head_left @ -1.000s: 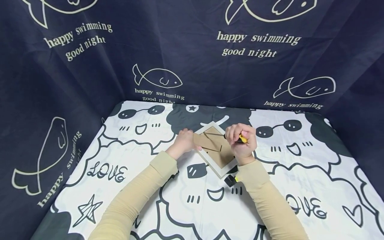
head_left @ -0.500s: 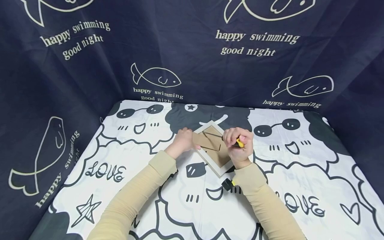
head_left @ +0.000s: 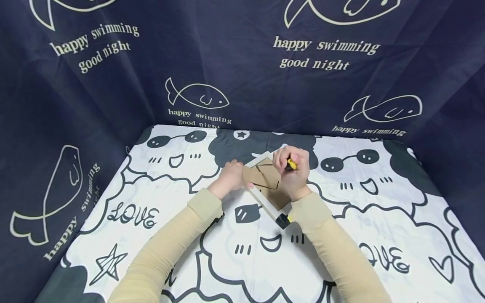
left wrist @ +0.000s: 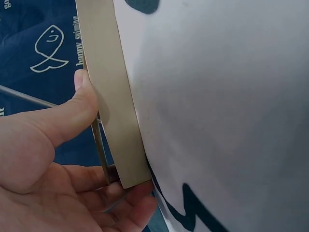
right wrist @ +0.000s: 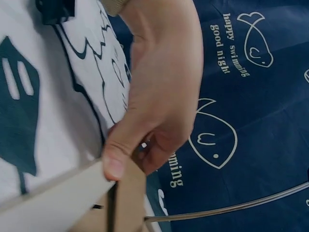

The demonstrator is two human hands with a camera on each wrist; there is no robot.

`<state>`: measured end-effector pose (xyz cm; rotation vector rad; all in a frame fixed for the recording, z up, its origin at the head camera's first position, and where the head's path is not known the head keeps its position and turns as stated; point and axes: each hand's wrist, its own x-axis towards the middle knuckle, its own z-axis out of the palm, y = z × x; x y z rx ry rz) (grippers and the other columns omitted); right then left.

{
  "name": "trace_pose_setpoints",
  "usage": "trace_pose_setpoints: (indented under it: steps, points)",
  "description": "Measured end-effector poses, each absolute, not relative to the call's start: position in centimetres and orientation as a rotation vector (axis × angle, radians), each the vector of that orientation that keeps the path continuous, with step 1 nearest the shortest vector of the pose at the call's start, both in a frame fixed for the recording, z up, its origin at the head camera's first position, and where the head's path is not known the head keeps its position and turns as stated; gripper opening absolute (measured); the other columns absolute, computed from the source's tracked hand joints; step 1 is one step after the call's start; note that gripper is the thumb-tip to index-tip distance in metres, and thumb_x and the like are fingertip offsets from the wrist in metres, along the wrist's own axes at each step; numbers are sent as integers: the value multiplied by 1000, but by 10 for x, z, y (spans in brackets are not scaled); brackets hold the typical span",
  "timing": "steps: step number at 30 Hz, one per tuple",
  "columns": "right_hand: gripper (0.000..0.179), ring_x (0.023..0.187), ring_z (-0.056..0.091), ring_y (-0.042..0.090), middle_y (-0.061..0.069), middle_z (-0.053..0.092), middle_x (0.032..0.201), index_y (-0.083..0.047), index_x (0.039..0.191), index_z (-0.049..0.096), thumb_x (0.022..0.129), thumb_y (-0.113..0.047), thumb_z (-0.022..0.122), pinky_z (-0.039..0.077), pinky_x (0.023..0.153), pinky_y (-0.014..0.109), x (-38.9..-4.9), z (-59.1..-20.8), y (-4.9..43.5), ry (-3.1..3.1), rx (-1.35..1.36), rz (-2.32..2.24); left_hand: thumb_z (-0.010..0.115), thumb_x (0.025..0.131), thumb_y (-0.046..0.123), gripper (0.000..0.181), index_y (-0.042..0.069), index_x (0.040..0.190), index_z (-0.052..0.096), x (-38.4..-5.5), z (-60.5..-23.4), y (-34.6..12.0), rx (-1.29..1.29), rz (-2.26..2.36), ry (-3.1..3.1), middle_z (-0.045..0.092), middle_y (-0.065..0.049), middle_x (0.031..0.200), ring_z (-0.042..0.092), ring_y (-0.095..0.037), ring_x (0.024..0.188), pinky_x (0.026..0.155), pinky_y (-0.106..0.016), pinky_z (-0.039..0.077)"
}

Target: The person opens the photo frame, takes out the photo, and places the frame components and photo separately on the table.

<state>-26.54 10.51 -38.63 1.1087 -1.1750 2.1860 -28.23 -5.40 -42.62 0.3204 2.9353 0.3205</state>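
A white picture frame (head_left: 265,202) lies back side up on the printed cloth, turned cornerwise. Its brown backing board (head_left: 275,197) carries a hinged stand flap (head_left: 259,176). My left hand (head_left: 232,176) grips the left corner, thumb on the flap side and fingers under the edge, as the left wrist view shows of the frame edge (left wrist: 113,96). Over the right part of the frame, my right hand (head_left: 292,170) holds a screwdriver (head_left: 291,164) by its yellow and black handle. The thin metal shaft (right wrist: 236,207) reaches towards the flap's upper end; the hand hides part of it.
The black-and-white printed cloth (head_left: 182,261) covers the table. Dark blue curtains (head_left: 242,63) with fish prints stand behind and at both sides. A black wrist camera (head_left: 282,220) on the right arm overlaps the frame's near corner.
My right hand has moved up and to the left over the frame with the screwdriver, its handle now tilted more towards the head camera. My left hand stays at the frame's left corner.
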Motion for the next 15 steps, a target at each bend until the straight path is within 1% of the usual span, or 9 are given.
trace_pose_setpoints:
  steps: [3, 7, 13, 15]
  points:
    - [38, 36, 26, 12, 1, 30, 43, -8, 51, 30, 84, -23, 39, 19, 36, 24, -272, -378, 102, -1228, 1050, 2224, 79, 67, 53, 78, -1, 119, 59, -282, -426, -54, 323, 301, 2939, 57, -18, 113, 54, -36, 107, 87, -42, 48]
    - [35, 36, 23, 13, 1, 30, 43, -7, 52, 28, 83, -19, 35, 15, 34, 25, -282, -366, 98, -1256, 1022, 2300, 79, 67, 53, 77, -1, 119, 60, -283, -427, -54, 324, 288, 2943, 58, -18, 112, 55, -36, 106, 86, -42, 49]
    - [33, 36, 25, 13, 1, 33, 43, -6, 52, 32, 84, -16, 28, 12, 33, 31, -296, -353, 93, -1350, 929, 2345, 79, 66, 54, 78, 0, 118, 60, -283, -427, -54, 311, 279, 2948, 58, -17, 111, 55, -35, 105, 85, -42, 49]
    - [33, 35, 25, 13, 0, 33, 43, -5, 52, 32, 83, -15, 26, 13, 32, 30, -298, -351, 93, -1355, 910, 2346, 79, 66, 54, 78, 0, 119, 60, -282, -427, -54, 307, 284, 2947, 58, -17, 112, 55, -35, 106, 85, -42, 49]
